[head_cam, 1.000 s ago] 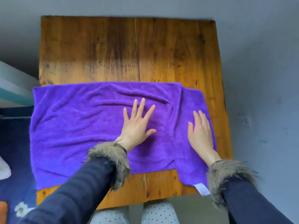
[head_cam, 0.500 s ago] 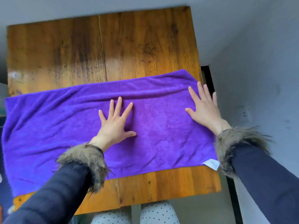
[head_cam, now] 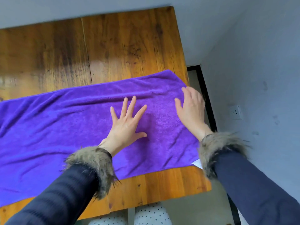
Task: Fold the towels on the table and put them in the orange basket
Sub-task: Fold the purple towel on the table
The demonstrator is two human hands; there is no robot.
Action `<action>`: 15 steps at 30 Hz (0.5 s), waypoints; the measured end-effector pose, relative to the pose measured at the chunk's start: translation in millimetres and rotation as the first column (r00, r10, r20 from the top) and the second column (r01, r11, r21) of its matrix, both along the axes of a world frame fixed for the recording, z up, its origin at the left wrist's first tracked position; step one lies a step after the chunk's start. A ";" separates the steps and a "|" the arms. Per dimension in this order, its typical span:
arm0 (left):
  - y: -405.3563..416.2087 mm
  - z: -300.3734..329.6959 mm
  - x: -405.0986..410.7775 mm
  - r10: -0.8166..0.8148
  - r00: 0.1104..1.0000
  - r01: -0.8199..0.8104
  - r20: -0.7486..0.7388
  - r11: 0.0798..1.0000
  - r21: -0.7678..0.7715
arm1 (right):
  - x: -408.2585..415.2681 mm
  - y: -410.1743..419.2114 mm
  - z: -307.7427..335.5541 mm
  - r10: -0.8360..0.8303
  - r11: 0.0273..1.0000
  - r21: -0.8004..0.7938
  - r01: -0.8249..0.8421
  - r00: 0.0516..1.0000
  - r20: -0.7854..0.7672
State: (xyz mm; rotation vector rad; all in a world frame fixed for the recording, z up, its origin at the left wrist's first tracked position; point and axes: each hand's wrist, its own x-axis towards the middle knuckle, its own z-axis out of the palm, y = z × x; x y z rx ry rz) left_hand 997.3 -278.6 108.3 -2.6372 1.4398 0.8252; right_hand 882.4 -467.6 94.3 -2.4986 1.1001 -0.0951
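Observation:
A purple towel [head_cam: 65, 127] lies spread flat across the near part of the wooden table [head_cam: 113, 46], running off the left edge of view. My left hand [head_cam: 126, 125] presses flat on its middle with fingers spread. My right hand [head_cam: 190, 109] rests flat near the towel's right end, fingers close to the far right corner. A white label [head_cam: 197, 164] sticks out at the towel's near right corner, beside my right cuff. The orange basket is out of view.
The far half of the table is bare wood. A grey wall [head_cam: 251, 78] stands close on the right with a white socket [head_cam: 235, 112]. A narrow dark gap [head_cam: 204, 95] runs between table and wall. My knees in dotted fabric [head_cam: 146, 215] show below the table's near edge.
The folded-over right end of the towel was spread out flat. My right hand slid along the right end toward the far corner. My left hand stays pressed on the middle.

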 end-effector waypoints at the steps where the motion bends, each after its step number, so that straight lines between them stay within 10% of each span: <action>1: -7.9 0.3 1.9 -0.011 1.000 0.011 0.008 1.000 0.000 | 6.4 -10.1 3.3 -0.070 0.997 0.038 0.071 0.997 -0.020; 7: -29.2 -17.6 11.0 0.019 0.999 -0.015 -0.040 0.995 0.097 | 21.0 -44.9 4.5 -0.251 0.929 0.204 0.308 0.931 -0.264; 15: -28.0 -21.4 10.6 0.043 0.998 -0.039 -0.045 0.995 0.089 | 13.6 -21.1 11.0 -0.154 0.973 0.179 0.146 0.988 0.032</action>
